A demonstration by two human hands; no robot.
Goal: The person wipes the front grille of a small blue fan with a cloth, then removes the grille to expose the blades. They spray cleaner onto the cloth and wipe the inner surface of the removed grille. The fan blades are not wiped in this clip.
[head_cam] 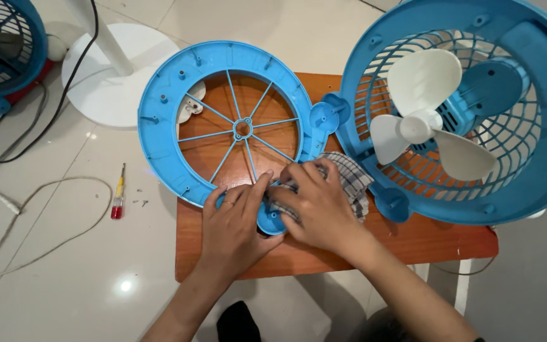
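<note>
A blue round fan frame (159,107) with thin spokes lies flat on a small orange-brown wooden table (413,244). My left hand (232,225) presses down on the frame's near rim, fingers spread over it. My right hand (314,202) holds a checked grey-and-white cloth (352,180) against the same near rim, right beside the left hand. To the right rests the blue fan body (527,57) with its grille and white three-bladed propeller (422,120), tilted toward me.
A red-and-yellow screwdriver (119,193) and some small screws lie on the tiled floor at left. A white round stand base (112,82) sits behind the frame. Another blue fan (4,50) is at the top left, with cables (39,190) trailing across the floor.
</note>
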